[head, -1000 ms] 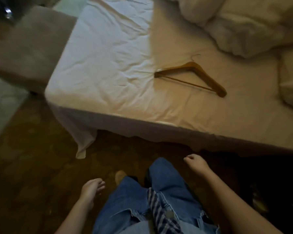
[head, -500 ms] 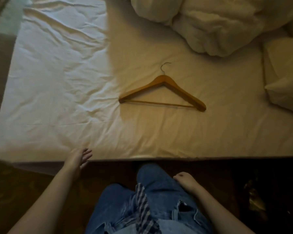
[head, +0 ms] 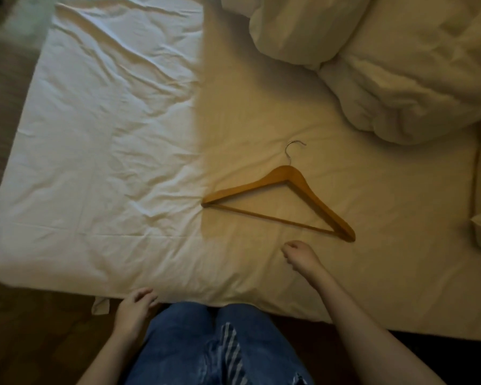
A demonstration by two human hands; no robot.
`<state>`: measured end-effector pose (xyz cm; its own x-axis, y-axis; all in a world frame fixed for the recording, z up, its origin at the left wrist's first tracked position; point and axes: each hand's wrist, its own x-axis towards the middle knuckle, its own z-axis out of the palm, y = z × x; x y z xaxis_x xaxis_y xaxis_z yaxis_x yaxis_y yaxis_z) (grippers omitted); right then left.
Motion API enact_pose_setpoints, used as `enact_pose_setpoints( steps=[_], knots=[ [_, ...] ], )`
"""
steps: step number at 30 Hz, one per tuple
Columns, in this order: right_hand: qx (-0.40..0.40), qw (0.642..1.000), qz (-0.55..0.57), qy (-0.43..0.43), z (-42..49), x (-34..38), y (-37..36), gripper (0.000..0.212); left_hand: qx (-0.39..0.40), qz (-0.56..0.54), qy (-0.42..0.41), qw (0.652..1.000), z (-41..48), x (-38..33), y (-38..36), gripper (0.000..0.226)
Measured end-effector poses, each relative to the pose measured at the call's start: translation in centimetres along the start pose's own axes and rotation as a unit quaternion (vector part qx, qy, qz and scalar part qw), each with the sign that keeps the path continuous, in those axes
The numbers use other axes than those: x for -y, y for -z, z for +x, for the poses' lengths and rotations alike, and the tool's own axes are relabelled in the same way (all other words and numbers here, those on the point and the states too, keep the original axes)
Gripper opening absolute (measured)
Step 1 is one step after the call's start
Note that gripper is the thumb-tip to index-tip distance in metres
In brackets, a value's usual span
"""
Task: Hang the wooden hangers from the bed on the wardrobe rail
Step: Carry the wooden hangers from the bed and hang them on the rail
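Hanger (head: pixel 295 180) lies flat on the sheet (head: pixel 122 168), just ahead of my right hand (head: pixel 300 255) and not yet touched. Half a second ago that hand hung by my thigh; it now reaches over the bed, fingers loosely curled and empty, so pickup is the step in hand. My left hand (head: pixel 134 309) rests half-curled and empty at the mattress edge. Hanger: smooth varnished wood, triangular, thin crossbar, metal hook (head: pixel 293 147) pointing away from me. Sheet: soft, creased cotton. The duvet (head: pixel 386 65) lies bunched beyond.

one head-worn view, looking steeply down and forward from close above the bed (head: pixel 109 162) edge, taking in the wearer's own legs and most of the mattress.
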<state>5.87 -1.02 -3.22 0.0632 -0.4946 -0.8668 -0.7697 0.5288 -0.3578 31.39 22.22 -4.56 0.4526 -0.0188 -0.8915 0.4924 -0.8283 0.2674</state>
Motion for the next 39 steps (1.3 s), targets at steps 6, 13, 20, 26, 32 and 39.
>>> enact_pose_setpoints(
  steps=[6, 13, 20, 26, 32, 39],
  knots=[
    [-0.058, 0.987, 0.151, -0.017, 2.4, 7.2, -1.6, 0.036, 0.066, 0.089, -0.093, 0.990, 3.0, -9.0, -1.9, 0.030],
    [-0.074, 0.971, 0.220, -0.052, 6.4, 12.9, -6.1, 0.049, 0.099, 0.111, -0.206, 0.967, 6.9, -19.7, -3.7, 0.031],
    [-0.099, 0.934, 0.324, -0.115, 9.8, 15.0, -8.2, 0.049, 0.114, 0.134, -0.213, 0.961, 8.3, -22.2, -3.8, 0.030],
    [-0.081, 0.894, 0.410, -0.158, 11.6, 14.7, -9.0, 0.065, 0.126, 0.129, -0.209, 0.961, 8.5, -21.8, -5.2, 0.021],
    [-0.128, 0.876, 0.434, -0.168, 11.1, 14.5, -9.0, 0.057, 0.136, 0.119, -0.198, 0.963, 8.1, -21.6, -6.7, 0.023],
    [-0.185, 0.869, 0.435, -0.145, 8.9, 15.1, -8.3, 0.054, 0.159, 0.143, -0.204, 0.955, 5.9, -20.9, -8.9, 0.031]
  ],
)
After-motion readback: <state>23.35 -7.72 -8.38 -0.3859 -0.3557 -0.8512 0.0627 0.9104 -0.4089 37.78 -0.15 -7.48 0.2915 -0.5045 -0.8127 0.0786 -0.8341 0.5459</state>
